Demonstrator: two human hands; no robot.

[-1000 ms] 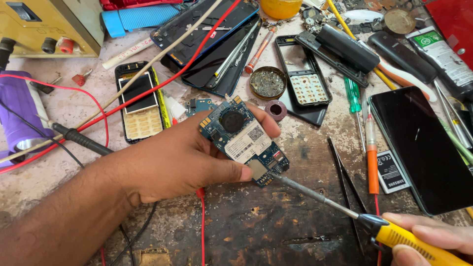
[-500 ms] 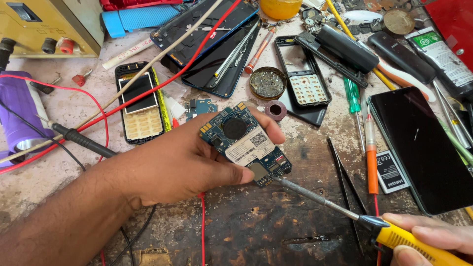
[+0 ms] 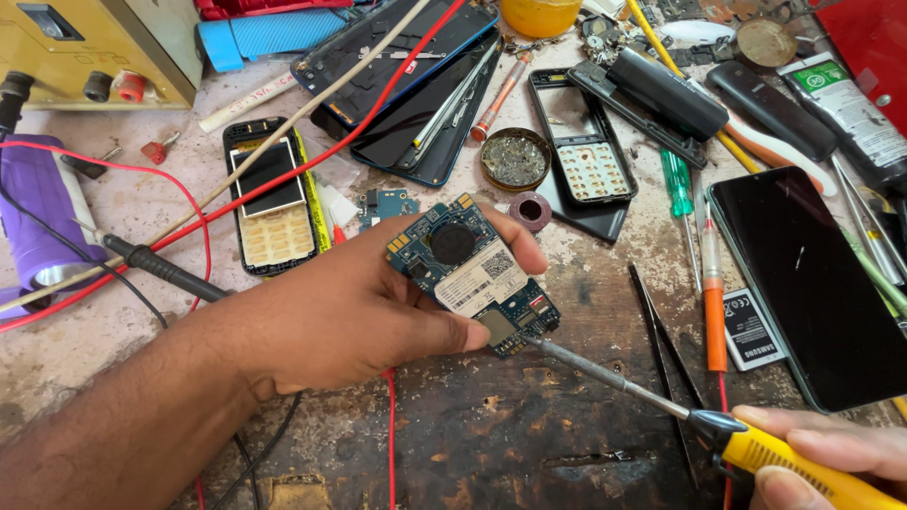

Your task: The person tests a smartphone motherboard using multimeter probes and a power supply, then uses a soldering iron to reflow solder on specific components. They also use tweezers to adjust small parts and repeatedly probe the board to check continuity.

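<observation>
Over the last second the small blue phone circuit board with a white label (image 3: 470,272) has turned slightly in the left hand (image 3: 331,316), its upper end swinging toward the top. The yellow-handled screwdriver (image 3: 661,401) has kept its tip at the board's lower corner, following it a touch leftward.

Quick count of bench, roughly:
- two hands: left hand (image 3: 331,316), right hand (image 3: 831,453)
- one blue rectangular circuit board (image 3: 470,272), plus one smaller blue board scrap (image 3: 385,205)
- one yellow-handled screwdriver (image 3: 718,434), one green-handled screwdriver (image 3: 676,184), one orange-handled screwdriver (image 3: 712,293)
- one black keypad phone front (image 3: 272,206), one black keypad frame (image 3: 586,151)
- one black glass smartphone (image 3: 812,283)
- one round metal tin (image 3: 515,159)
</observation>
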